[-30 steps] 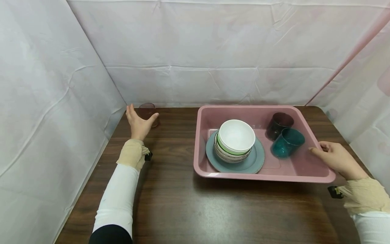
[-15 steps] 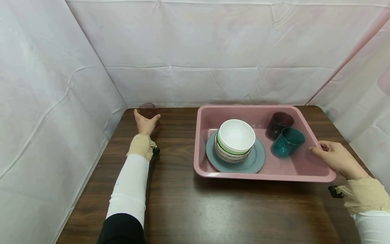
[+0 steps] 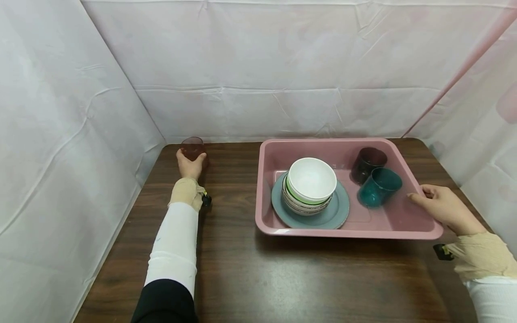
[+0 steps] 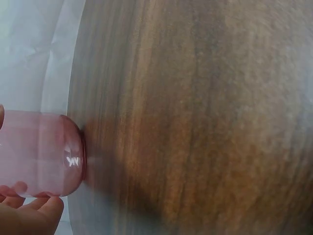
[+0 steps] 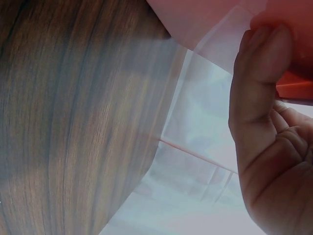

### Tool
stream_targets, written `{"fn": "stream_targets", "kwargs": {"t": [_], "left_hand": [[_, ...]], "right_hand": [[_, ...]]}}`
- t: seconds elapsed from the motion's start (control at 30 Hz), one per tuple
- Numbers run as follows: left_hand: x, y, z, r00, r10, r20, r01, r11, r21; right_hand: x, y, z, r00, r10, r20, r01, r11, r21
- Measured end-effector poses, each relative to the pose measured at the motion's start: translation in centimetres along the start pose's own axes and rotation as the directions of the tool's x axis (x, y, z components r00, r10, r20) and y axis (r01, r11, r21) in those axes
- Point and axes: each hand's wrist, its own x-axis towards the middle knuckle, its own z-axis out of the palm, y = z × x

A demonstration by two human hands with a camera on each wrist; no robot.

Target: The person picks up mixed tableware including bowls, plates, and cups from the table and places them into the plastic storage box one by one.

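Observation:
At the table's far left corner, my left hand (image 3: pixel 190 168) grips a clear pink cup (image 3: pixel 193 147) with thumb and fingers around its sides. In the left wrist view the pink cup (image 4: pixel 41 152) has its base at the wooden surface, and fingertips (image 4: pixel 53 208) press its wall. My right hand (image 3: pixel 448 208) holds the right rim of a pink tub (image 3: pixel 347 233); fingers curl around that rim in the right wrist view. Inside the tub, a stack of bowls (image 3: pixel 312 179) sits on a blue-grey plate (image 3: pixel 342 211). A dark cup (image 3: pixel 368 163) and a tilted teal cup (image 3: pixel 379 187) touch at the right.
The brown wooden table (image 3: pixel 282 278) spans the view, its surface running between my left arm and the tub. White sheets (image 3: pixel 250 67) hang behind it and along both sides, close to the cup and the tub.
My left hand has moved right and closed in around the pink cup, its spread fingers drawing together. My right hand stays at the tub's rim. The head view shifts slightly.

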Motion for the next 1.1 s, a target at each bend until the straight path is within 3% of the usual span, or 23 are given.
{"fn": "stream_targets", "kwargs": {"t": [0.27,0.47,0.6,0.73,0.83,0.93,1.1], "left_hand": [[-0.8,0.3,-0.1,0.996,0.086,0.024,-0.084,0.995,-0.058],[-1.8,2.1,0.0,0.977,0.201,0.072,-0.195,0.977,-0.084],[-2.8,3.7,-0.1,0.952,0.282,0.114,-0.266,0.954,-0.137],[-5.2,6.8,-0.7,0.929,0.328,0.171,-0.296,0.936,-0.190],[-7.1,9.0,-1.1,0.903,0.374,0.212,-0.327,0.918,-0.225],[-8.2,10.3,-1.2,0.870,0.435,0.231,-0.375,0.890,-0.260],[-9.3,11.3,-0.4,0.835,0.485,0.261,-0.406,0.862,-0.304]], "right_hand": [[0.1,0.0,0.1,1.000,-0.001,0.000,0.001,1.000,0.005],[0.1,-0.1,0.2,1.000,0.002,0.009,-0.002,1.000,-0.002],[0.0,-0.2,0.1,1.000,0.005,0.009,-0.005,1.000,-0.006],[0.1,-0.2,0.1,1.000,0.002,0.008,-0.002,1.000,-0.006],[0.1,-0.2,0.2,1.000,0.001,0.012,-0.001,1.000,-0.001],[0.2,-0.1,0.1,1.000,0.003,0.014,-0.003,1.000,-0.001],[0.1,-0.1,0.0,1.000,0.012,0.022,-0.011,1.000,-0.004]]}}
